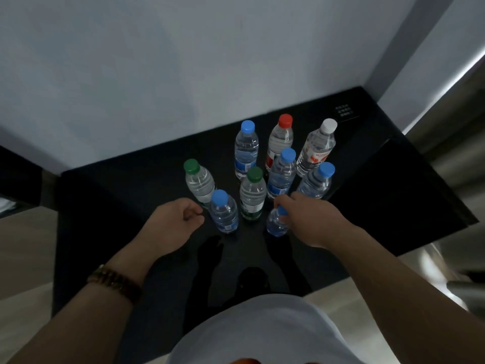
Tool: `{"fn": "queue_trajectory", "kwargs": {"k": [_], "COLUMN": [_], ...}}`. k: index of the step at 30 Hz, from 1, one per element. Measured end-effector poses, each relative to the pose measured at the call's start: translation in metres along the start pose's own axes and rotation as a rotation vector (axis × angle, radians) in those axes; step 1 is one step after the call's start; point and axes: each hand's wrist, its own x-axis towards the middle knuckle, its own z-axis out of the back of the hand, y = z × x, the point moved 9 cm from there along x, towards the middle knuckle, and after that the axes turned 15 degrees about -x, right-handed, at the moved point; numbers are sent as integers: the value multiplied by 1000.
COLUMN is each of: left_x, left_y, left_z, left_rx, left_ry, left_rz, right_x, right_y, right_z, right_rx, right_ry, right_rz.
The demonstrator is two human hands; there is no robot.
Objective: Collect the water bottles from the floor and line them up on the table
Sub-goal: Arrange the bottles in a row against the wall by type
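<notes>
Several clear water bottles stand upright on a black table [118, 195]. They have blue, green, red and white caps. My right hand [312, 219] grips a small blue-capped bottle [275, 224] by its neck at the near right of the group. Just left of another blue-capped bottle [223, 212] hovers my left hand [170, 224], fingers loosely curled and holding nothing. Behind them stand two green-capped bottles [199, 181] [252, 194], a red-capped bottle [281, 137] and a white-capped bottle [319, 145].
A pale wall [183, 61] runs along the table's far edge. A metallic surface [451, 153] rises at the right. A small white-lettered label [344, 111] lies at the table's far right corner. Pale floor [23, 245] shows left of the table.
</notes>
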Motion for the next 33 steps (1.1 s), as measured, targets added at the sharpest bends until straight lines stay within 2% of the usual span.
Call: {"fn": "queue_trajectory", "kwargs": {"k": [13,18,25,33], "left_x": [-18,-19,-16,-12], "left_y": [-45,-73,-119,-131], "left_z": [21,25,20,4], "left_rx": [70,88,232,401], "left_ry": [16,12,38,83], "left_rz": [-213,-283,-356,-375], "right_x": [-13,-24,-23,-8], "right_y": [-2,-11,-13,-6], "right_z": [10,46,96,109], "right_rx": [76,9,-27,-46], "right_ry": [89,-53,-244,-287], "right_rz": [-192,-281,-301,-269]}}
